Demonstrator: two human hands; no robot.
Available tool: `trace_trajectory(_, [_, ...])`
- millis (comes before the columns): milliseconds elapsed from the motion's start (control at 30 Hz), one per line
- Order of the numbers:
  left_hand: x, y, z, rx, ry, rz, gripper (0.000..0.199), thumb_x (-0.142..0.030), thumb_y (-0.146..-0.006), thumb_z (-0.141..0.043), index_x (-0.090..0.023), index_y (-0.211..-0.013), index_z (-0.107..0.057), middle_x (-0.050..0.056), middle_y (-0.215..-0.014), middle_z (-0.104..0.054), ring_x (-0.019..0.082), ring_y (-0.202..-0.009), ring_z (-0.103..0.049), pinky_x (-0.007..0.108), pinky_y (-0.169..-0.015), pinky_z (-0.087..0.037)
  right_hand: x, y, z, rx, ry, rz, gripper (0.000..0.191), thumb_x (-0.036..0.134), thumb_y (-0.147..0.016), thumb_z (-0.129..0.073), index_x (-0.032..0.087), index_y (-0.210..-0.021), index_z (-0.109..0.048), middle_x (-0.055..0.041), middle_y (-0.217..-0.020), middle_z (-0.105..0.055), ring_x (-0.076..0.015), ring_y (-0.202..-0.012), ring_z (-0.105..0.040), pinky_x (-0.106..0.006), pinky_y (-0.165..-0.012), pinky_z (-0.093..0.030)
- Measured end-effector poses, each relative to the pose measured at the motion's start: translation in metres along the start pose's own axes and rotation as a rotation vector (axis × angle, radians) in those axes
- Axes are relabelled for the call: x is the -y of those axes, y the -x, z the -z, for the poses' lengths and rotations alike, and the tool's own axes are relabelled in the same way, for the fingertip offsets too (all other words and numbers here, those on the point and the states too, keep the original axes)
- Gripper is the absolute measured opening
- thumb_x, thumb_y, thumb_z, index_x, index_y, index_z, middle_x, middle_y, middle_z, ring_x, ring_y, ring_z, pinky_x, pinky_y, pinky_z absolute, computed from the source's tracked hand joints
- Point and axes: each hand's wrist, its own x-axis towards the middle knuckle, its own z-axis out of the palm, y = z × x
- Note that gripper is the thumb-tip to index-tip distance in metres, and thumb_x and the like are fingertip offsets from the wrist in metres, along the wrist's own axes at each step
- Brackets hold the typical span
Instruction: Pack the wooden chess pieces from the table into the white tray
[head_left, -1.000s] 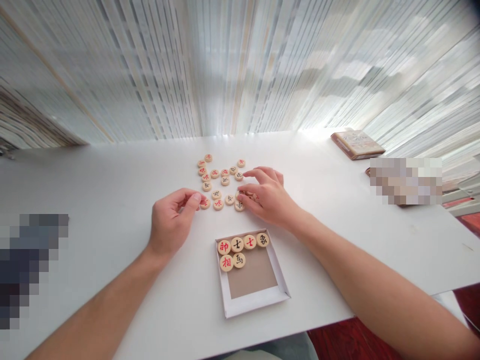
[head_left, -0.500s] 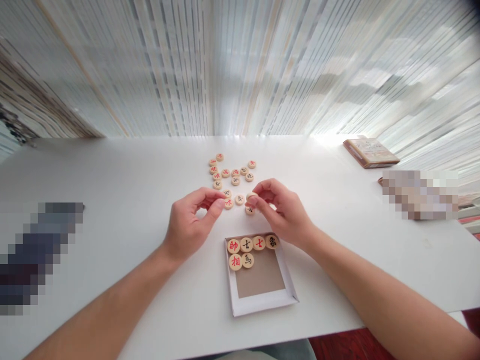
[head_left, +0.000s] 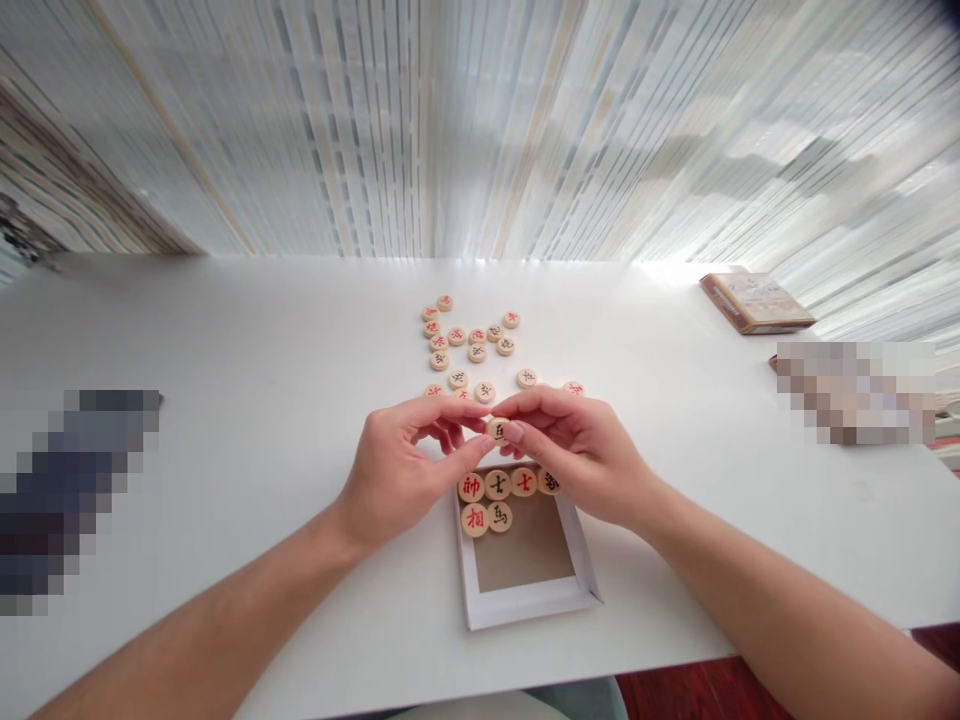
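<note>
Between both hands, just above the box's far edge, a round wooden piece with a black character [head_left: 497, 431] faces up. My right hand [head_left: 577, 440] pinches it between thumb and fingers. My left hand [head_left: 420, 455] has its thumb and fingertips at the piece's left side, closed on it. Below lies a shallow white box [head_left: 529, 603] with a row of round pieces along its far side, partly covered by my right hand. Its second row has a red-marked piece [head_left: 475, 520] and a black-marked one [head_left: 500, 517] at the left.
Several loose round pieces [head_left: 477, 352] are scattered on the white table [head_left: 285, 350] beyond my hands. A flat box [head_left: 757, 302] lies at the far right, with a blurred-out object [head_left: 855, 392] nearer. Another blurred-out object [head_left: 75, 480] is at the left.
Both hands have come together nearer the white box. The piece in my right hand now shows its black character, and my left fingers have reached it. More loose pieces are visible behind my hands.
</note>
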Motion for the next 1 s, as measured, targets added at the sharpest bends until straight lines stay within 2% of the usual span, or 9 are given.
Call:
trace_trajectory(67, [-0.002,0.0,-0.001,-0.003,0.031,0.006,0.014,-0.019,-0.087,-0.086,-0.02,-0.101,-0.085,0.005,-0.094,-0.086,0.017,-0.076,-0.076,0.028,-0.068,-0.064,0.001,0.002,0.0,-0.018,-0.027,-0.027,0.02,0.036,-0.101,-0.08,0.021,-0.114,-0.08,-0.0074,-0.101,-0.084,-0.0207,-0.094,-0.082,-0.033,-0.085,-0.068])
trace_trajectory(167, [-0.006,0.001,-0.001,0.008,0.07,-0.032,0.013,-0.014,-0.085,-0.085,-0.019,-0.097,-0.085,0.004,-0.09,-0.085,0.015,-0.072,-0.073,0.027,-0.065,-0.062,0.004,0.002,-0.001,-0.026,-0.015,-0.03,0.019,0.036,-0.095,-0.087,0.02,-0.105,-0.082,-0.0061,-0.095,-0.086,-0.02,-0.087,-0.082,-0.03,-0.08,-0.068])
trace_trajectory(300, [-0.008,0.002,-0.002,0.012,0.045,-0.128,0.016,-0.007,-0.085,-0.081,-0.019,-0.096,-0.084,0.004,-0.089,-0.083,0.014,-0.071,-0.07,0.029,-0.063,-0.059,0.009,0.002,-0.002,-0.06,0.131,0.064,0.012,0.033,-0.092,-0.09,0.022,-0.096,-0.086,-0.0031,-0.085,-0.086,-0.0177,-0.074,-0.079,-0.027,-0.067,-0.064])
trace_trajectory(467, [-0.008,0.004,-0.003,0.013,0.003,-0.207,0.015,-0.007,-0.088,-0.081,-0.02,-0.096,-0.083,0.005,-0.089,-0.081,0.017,-0.077,-0.072,0.032,-0.071,-0.063,0.011,0.005,-0.004,-0.092,0.23,0.128,0.005,0.03,-0.095,-0.086,0.025,-0.095,-0.089,-0.0022,-0.085,-0.086,-0.0178,-0.071,-0.077,-0.028,-0.065,-0.063])
trace_trajectory(600, [-0.009,0.004,-0.004,0.014,0.097,-0.123,0.01,-0.012,-0.091,-0.082,-0.02,-0.096,-0.084,0.005,-0.091,-0.083,0.019,-0.085,-0.078,0.029,-0.074,-0.068,0.011,0.006,-0.003,-0.086,0.227,0.137,0.009,0.027,-0.098,-0.081,0.026,-0.1,-0.09,-0.0028,-0.088,-0.087,-0.0193,-0.075,-0.079,-0.029,-0.066,-0.063])
trace_trajectory(800, [-0.012,0.004,-0.004,0.03,0.299,0.058,0.004,-0.016,-0.089,-0.086,-0.018,-0.093,-0.085,0.006,-0.089,-0.085,0.021,-0.084,-0.083,0.031,-0.076,-0.074,0.01,0.006,-0.002,-0.039,0.167,0.118,0.015,0.028,-0.102,-0.077,0.029,-0.109,-0.09,-0.0039,-0.098,-0.088,-0.02,-0.085,-0.081,-0.03,-0.074,-0.064])
trace_trajectory(1000, [-0.017,0.0,-0.004,0.019,0.454,0.194,0.01,-0.019,-0.085,-0.09,-0.017,-0.094,-0.088,0.006,-0.089,-0.087,0.022,-0.082,-0.085,0.032,-0.076,-0.076,0.008,0.006,-0.002,-0.048,0.023,0.051,0.019,0.031,-0.102,-0.078,0.027,-0.118,-0.087,-0.0061,-0.098,-0.086,-0.0211,-0.088,-0.081,-0.034,-0.081,-0.067])
